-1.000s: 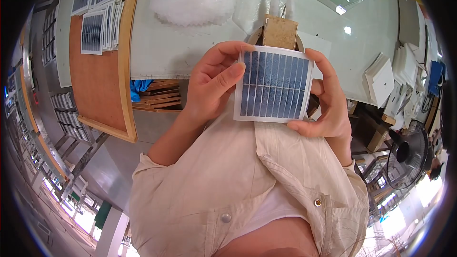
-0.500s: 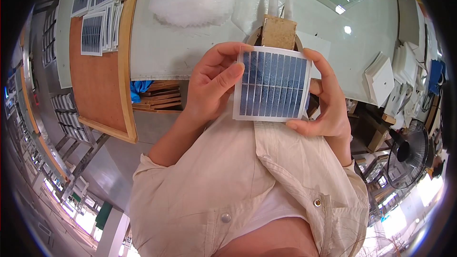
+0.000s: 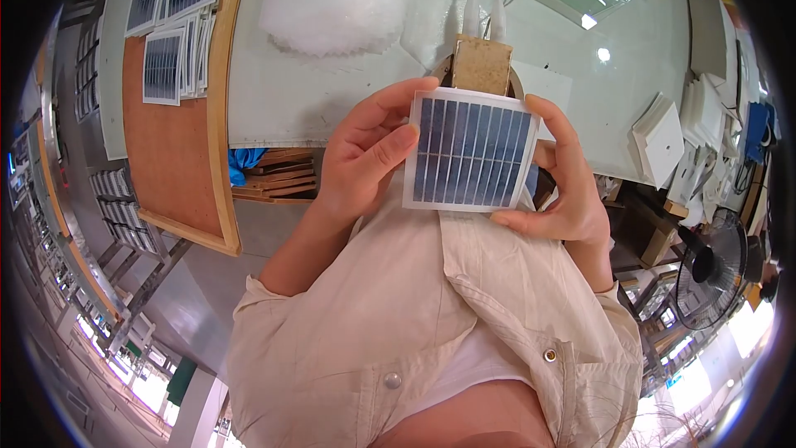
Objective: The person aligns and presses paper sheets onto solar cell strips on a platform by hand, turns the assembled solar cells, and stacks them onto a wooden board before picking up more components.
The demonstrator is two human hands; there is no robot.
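Left hand [image 3: 361, 158]: grip pinching the solar panel [image 3: 473, 149] at 10 o'clock;
Right hand [image 3: 574, 191]: grip grasping it, 1 to 5 o'clock; equally near;
Panel: between them; nearly square, no clear long axis

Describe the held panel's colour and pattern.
The panel is blue, white-bordered and crossed by pale lines; the head view shows it best.

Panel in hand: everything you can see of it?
The solar panel is a thin, squarish plate: dark blue, divided by pale lines running top to bottom and one across the middle, with a white border. Its patterned face is toward the camera, slightly tilted. The left hand pinches its left edge; the right hand touches its upper right corner and lower edge. Its back is hidden.
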